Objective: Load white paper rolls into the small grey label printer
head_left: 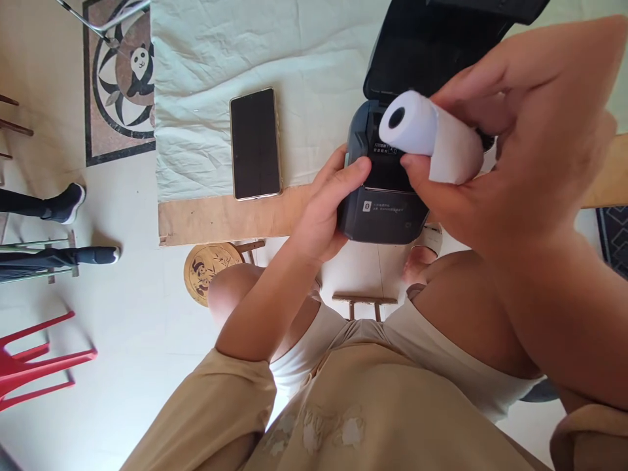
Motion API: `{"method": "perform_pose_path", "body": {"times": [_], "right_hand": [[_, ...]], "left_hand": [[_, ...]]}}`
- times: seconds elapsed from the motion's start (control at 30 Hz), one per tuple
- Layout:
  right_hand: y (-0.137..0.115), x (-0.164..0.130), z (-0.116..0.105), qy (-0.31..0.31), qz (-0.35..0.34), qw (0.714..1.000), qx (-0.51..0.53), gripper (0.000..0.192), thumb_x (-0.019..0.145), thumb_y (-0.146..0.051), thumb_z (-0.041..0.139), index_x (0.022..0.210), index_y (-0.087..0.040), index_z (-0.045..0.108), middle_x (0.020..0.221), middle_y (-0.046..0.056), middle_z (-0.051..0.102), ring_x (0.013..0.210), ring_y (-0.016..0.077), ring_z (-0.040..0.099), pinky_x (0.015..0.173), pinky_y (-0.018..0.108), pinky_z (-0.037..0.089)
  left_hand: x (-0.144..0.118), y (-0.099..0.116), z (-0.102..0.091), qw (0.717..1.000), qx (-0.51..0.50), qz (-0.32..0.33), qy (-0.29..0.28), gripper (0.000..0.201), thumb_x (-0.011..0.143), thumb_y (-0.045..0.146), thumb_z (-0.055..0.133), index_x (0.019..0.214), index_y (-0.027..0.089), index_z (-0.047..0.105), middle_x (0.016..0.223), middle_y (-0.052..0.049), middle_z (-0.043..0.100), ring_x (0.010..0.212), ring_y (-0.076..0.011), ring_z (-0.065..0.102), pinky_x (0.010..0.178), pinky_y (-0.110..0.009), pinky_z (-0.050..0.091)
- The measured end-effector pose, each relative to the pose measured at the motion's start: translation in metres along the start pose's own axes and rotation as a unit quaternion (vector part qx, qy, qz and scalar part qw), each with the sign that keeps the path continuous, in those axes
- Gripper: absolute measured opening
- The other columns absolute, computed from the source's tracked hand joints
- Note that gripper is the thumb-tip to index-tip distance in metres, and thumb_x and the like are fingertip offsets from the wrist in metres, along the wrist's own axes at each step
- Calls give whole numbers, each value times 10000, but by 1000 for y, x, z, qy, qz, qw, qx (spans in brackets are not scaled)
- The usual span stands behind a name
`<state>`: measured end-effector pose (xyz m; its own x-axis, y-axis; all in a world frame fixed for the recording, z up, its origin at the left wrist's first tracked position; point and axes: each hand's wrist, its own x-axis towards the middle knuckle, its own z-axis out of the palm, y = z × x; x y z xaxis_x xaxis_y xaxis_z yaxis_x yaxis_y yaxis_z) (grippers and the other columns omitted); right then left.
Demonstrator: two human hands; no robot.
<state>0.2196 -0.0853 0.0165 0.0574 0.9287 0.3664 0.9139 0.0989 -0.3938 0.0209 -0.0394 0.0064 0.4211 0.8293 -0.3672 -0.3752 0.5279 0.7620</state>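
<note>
My left hand (328, 209) is wrapped round the left side of a black portable label printer (385, 216), its thumb on the upper edge. The printer's lid (417, 52) stands raised, baring the inner compartment with a small printed label. Between the thumb and fingers of my right hand (530, 137) is a white paper roll (456, 144) with a dark core hole facing left. The roll is tilted just over the compartment, and its loose paper end hangs at the near side. Whether roll and printer touch, I cannot tell.
A tablet (255, 144) with a dark screen lies on the pale cloth (206, 98) over a wooden table (220, 222). Under the edge is a round wooden stool (206, 271). Another person's feet (66, 203) and a red plastic stool (39, 360) are at left.
</note>
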Motion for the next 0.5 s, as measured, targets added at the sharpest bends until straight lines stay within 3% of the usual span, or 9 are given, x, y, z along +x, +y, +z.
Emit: {"method": "perform_pose_path", "body": {"times": [0.13,0.23,0.3,0.4,0.5], "right_hand": [[-3,9,-1,54,7,996,-76,241,1118,-403,749,1351,-357,792,1426,44,908,1254,323,898,1125,547,741],[-7,15,-3,16,-36,998,-47,135,1116,-294,700,1181,-349,804,1345,16,916,1307,321,894,1154,563,726],[-7,15,-4,6,-63,998,1,147,1124,-248,729,1122,-352,833,1337,15,900,1279,313,884,1111,545,722],[-4,8,-4,70,-108,991,45,211,1144,-219,757,1116,-377,894,1273,11,885,1134,287,862,985,504,695],[-8,-5,1,95,-165,981,46,309,1191,-193,696,1199,-404,921,1175,-20,898,1039,253,846,928,474,657]], "left_hand": [[-4,2,4,999,-9,-22,27,590,1020,841,942,1327,342,874,1264,-109,929,1623,-498,781,1296,-547,711],[-4,3,6,998,-3,-41,40,649,984,878,956,1359,354,872,1239,-111,919,1605,-502,787,1278,-543,718],[-4,3,7,998,-3,-38,47,670,974,895,950,1355,349,867,1232,-115,915,1594,-502,795,1267,-545,726],[-2,2,6,999,-12,-14,50,657,979,888,935,1310,328,843,1255,-123,914,1625,-497,792,1275,-528,728],[-2,2,1,1000,-6,-10,15,626,898,742,1047,1320,348,804,1323,-106,924,1634,-482,794,1287,-493,715]]}}
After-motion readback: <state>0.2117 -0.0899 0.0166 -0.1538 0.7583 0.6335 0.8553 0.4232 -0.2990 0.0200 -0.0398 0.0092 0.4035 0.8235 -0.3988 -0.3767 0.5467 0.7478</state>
